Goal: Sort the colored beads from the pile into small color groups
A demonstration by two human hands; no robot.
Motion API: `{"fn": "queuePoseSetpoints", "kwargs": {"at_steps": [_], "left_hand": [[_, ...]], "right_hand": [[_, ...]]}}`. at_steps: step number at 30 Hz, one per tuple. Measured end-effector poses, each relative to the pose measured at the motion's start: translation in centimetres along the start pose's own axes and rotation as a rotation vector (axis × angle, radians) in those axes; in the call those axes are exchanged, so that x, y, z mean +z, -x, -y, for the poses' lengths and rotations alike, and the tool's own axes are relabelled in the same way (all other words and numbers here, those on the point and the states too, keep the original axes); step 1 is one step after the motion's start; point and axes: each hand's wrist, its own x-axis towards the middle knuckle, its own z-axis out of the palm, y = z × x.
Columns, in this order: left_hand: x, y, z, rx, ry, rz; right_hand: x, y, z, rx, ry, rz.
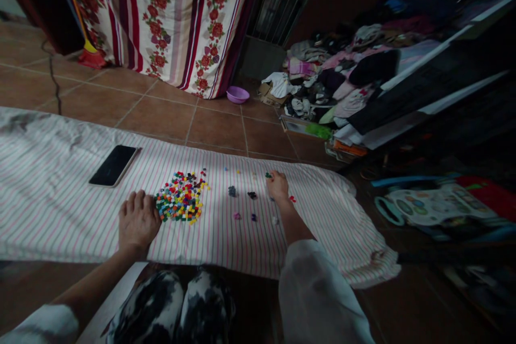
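A heap of tiny multicoloured cubes (181, 199) lies on a striped cloth (237, 247). My left hand (139, 219) rests palm down against the heap's left edge, fingers lying on the cloth. Over to the right, my right hand (278, 185) is closed in a pinch at small green cubes (268, 175) by its fingertips. Small single-colour groups are spread around it: grey-blue cubes (232, 191), black cubes (252, 195), pink cubes (236, 216), purple cubes (253, 217), white cubes (275, 220) and red cubes (292, 199). Part of a grey group is hidden by my right wrist.
A dark-screened phone (113, 165) lies left of the heap. Beyond the cloth are a tiled floor (161, 118), a purple basin (237, 95), a flowered curtain (173, 21) and a red broom (92, 58). Piled clothes (342, 75) and a toy panel (423, 201) are at right.
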Motion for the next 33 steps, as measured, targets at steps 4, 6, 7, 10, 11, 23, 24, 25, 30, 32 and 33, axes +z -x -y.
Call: {"fn": "queuePoseSetpoints", "kwargs": {"at_steps": [4,6,7,10,11,23,24,25,30,32,33], "left_hand": [[0.1,0.0,0.1,-0.010,0.006,0.013],[0.0,0.0,0.1,-0.023,0.013,0.022],[0.0,0.0,0.1,-0.029,0.022,0.023],[0.1,0.0,0.1,-0.033,0.056,0.019],[0.1,0.0,0.1,-0.030,0.057,0.017],[0.5,0.0,0.3,-0.007,-0.024,-0.006],[0.5,0.0,0.3,-0.007,-0.021,-0.003],[0.5,0.0,0.3,-0.008,-0.018,-0.001],[0.3,0.0,0.3,-0.006,-0.012,0.001],[0.3,0.0,0.2,-0.007,-0.009,0.001],[0.3,0.0,0.2,-0.009,-0.006,0.002]], "right_hand": [[-0.7,1.3,2.1,-0.069,-0.066,-0.024],[-1.0,2.2,3.6,-0.117,-0.129,-0.035],[-1.1,2.6,4.4,-0.145,-0.163,-0.035],[-1.3,4.3,7.0,-0.221,-0.260,-0.031],[-1.3,5.0,7.9,-0.249,-0.294,-0.031],[0.4,14.0,15.5,-0.479,-0.506,0.223],[0.7,14.4,15.6,-0.479,-0.497,0.230],[0.9,14.7,15.7,-0.479,-0.488,0.238],[1.8,15.6,15.9,-0.461,-0.438,0.238],[1.9,15.9,15.9,-0.460,-0.442,0.208],[1.9,16.0,16.0,-0.459,-0.446,0.191]]}}
